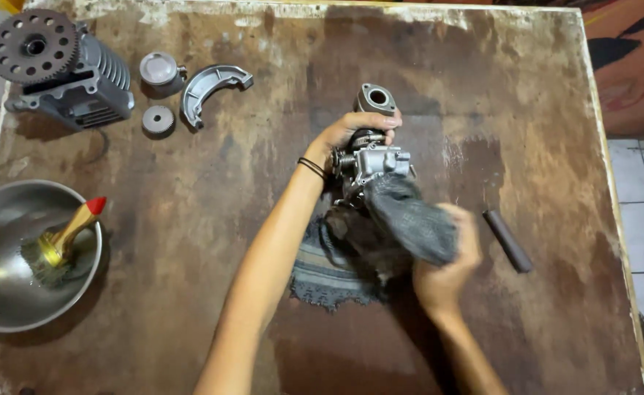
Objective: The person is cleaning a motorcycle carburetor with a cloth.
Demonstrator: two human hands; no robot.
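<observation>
Left hand (351, 132): we clasp the knobbly cast-metal carburetor (371, 157).
Right hand (446, 260): we clutch a coarse grey rag (413, 219).
Tabletop (212, 219): stained, worn wood.

Silver-grey carburetor (371, 157), grey rag (413, 223) over a blue-striped cloth (329, 274); at nine o'clock, a steel bowl (0, 292) holds a red-tipped yellow brush (73, 230) (brown stained table (190, 292)).
</observation>
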